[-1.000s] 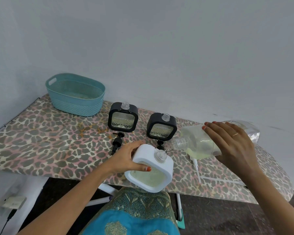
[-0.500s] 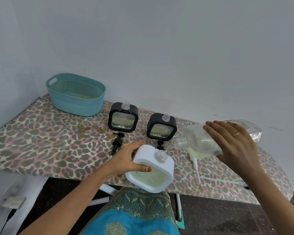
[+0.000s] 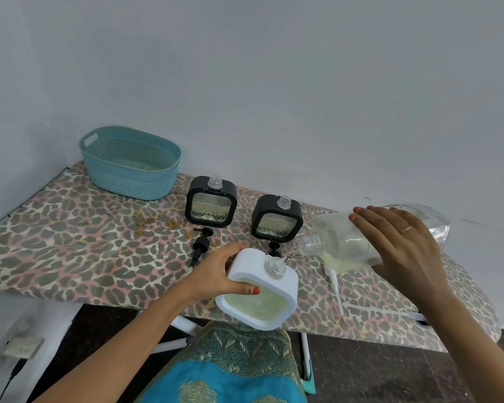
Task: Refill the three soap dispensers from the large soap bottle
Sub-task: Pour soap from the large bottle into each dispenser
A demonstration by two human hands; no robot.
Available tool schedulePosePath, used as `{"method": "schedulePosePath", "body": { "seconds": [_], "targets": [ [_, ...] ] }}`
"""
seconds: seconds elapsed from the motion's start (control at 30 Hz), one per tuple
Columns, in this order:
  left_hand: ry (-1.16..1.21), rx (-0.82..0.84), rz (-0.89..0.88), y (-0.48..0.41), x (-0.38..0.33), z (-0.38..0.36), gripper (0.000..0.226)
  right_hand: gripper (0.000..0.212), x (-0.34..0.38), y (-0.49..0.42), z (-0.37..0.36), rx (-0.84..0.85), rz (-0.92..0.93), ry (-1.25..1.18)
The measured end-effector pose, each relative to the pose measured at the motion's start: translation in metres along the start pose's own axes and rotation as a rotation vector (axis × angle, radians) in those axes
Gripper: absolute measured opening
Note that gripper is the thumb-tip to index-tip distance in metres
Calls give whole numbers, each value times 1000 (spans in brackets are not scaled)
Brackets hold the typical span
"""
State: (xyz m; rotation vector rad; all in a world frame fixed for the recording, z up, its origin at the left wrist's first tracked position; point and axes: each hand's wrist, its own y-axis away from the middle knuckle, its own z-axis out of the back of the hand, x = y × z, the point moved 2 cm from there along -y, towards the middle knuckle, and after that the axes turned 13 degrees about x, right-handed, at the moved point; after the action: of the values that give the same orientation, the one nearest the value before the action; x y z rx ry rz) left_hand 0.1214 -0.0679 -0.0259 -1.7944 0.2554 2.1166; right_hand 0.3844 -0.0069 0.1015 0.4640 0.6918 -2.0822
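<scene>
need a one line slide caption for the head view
Right hand tips the large soap bottle, pouring a thin stream into the white dispenser held by the left hand.

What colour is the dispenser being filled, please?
The dispenser is white; the head view shows it best.

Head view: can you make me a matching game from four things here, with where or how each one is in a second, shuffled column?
1 white soap dispenser
2 large soap bottle
3 teal basket
4 black pump

A lying loose on the ironing board
B tipped sideways, pouring, in the right hand
C standing at the board's far left end
D held tilted in the left hand

Pairs: 1-D, 2-B, 3-C, 4-A.
</scene>
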Motion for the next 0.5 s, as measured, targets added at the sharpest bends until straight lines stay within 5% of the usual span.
{"method": "schedulePosePath", "body": {
  "seconds": [0.5],
  "targets": [
    [25,-7,3,0,5,-1,59,86,0,-1,7,-27,14,8]
  ]
}}
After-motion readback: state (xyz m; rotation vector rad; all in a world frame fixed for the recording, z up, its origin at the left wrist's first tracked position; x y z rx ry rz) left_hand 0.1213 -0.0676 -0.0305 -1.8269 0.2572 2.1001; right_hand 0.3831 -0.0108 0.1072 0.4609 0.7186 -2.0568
